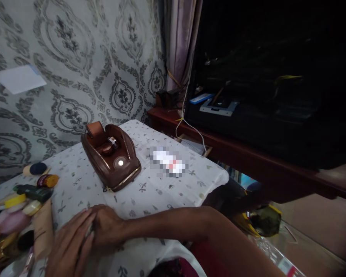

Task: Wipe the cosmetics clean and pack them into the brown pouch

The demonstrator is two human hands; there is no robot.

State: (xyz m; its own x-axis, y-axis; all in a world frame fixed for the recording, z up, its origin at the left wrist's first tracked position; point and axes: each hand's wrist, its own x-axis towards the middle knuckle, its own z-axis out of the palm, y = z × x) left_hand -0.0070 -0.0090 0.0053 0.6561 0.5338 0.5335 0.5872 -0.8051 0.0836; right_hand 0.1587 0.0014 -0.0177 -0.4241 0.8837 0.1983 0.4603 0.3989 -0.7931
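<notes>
My left hand [72,242] lies over my right hand [105,225] at the table's near edge. The left fingers are stretched out and side by side, a little blurred. They cover the right fingers, so I cannot see whether anything is between the hands. Just beyond them, a brown leather-look bag [122,175] stands with its top unzipped and a small item with a shiny cap [112,142] inside. Beside my left hand is a beige tube [43,231]. Around it lie a dark green bottle [33,192], an amber jar [48,181] and a yellow-lidded container [15,202].
A white patterned cloth [161,196] covers the table. A pixelated white and red item [168,161] lies right of the bag. Farther right stand a dark red wooden unit [167,117] and a large black screen [262,46]. A white cable [187,84] hangs there.
</notes>
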